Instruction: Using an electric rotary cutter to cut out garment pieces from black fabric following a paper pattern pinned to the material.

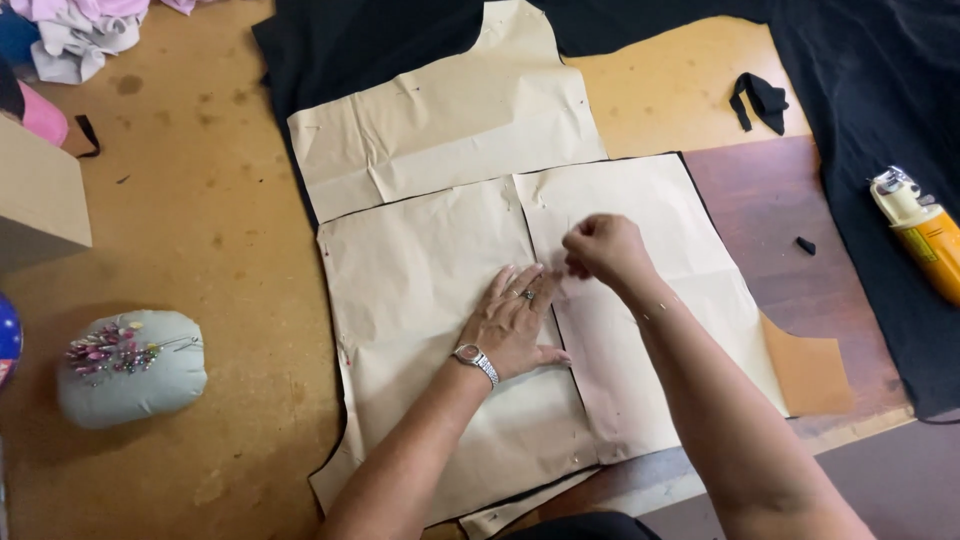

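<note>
Brown paper pattern pieces (420,290) lie flat over black fabric (340,50) on a wooden table. My left hand (515,320), with a ring and a silver wristwatch, presses flat on the paper near the seam between two pieces, fingers spread. My right hand (603,250) hovers just above and right of it, fingers pinched together at the paper's edge; whatever it pinches is too small to make out. An upper pattern piece (450,130) lies beyond both hands.
A grey pincushion (130,368) full of pins sits at the left. A yellow and white tool (920,232) rests on black cloth at the right. Black scraps (760,100) lie at the back, a cardboard box (40,200) and heaped clothes (80,30) far left.
</note>
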